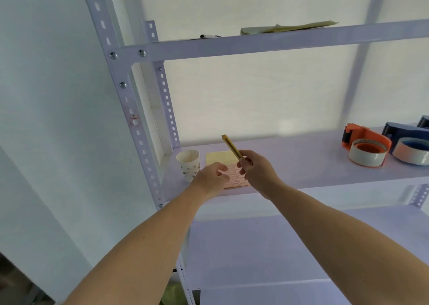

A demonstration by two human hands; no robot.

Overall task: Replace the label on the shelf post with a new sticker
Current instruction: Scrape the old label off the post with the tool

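A white slotted shelf post (120, 88) rises at the left, with a small red-edged label (133, 116) stuck on it at mid height. On the middle shelf (301, 160) lies a pink sticker sheet (238, 177) over a yellow backing sheet (218, 158). My left hand (212, 177) hovers over the sheet's left part with fingers loosely curled and holds nothing. My right hand (255, 167) grips a yellow utility knife (232, 146) by its lower end, the tip pointing up and left above the sheets.
A flower-patterned paper cup (189, 164) stands left of the sheets. An orange tape dispenser (364, 148) and a blue tape dispenser (411, 145) sit at the shelf's right. The upper shelf holds a black marker (209, 36) and folded paper (287, 28). A lower shelf is below.
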